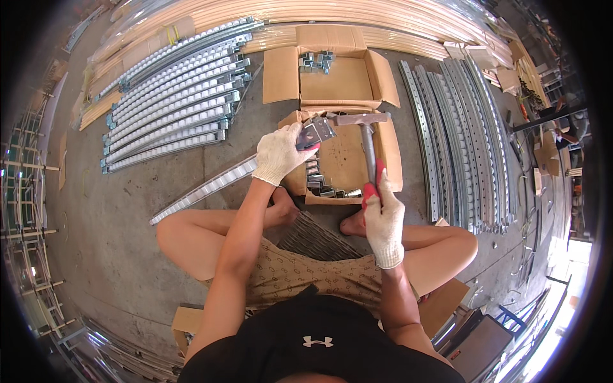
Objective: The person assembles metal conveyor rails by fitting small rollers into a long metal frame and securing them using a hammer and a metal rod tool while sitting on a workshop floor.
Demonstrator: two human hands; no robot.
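Note:
My left hand (280, 154), in a white knit glove, is closed round the upper end of a roller track rail (214, 184). The rail slants down to the left past my knee, with white rollers along it. A metal bracket (317, 133) sits at its gripped end, beyond my fingers. My right hand (384, 220), in a white glove with red fingertips, grips a hammer (369, 153) by its handle. The hammer's head is raised just right of the bracket; whether they touch I cannot tell. Beneath both, an open cardboard box (387, 153) holds several loose metal brackets (325, 190).
A second open cardboard box (335, 92) with brackets stands beyond. Finished-looking roller rails (172, 96) lie in rows at the left, and metal channels (453, 134) at the right. Long tan bars (357, 14) are stacked at the back. My bent legs flank the near box.

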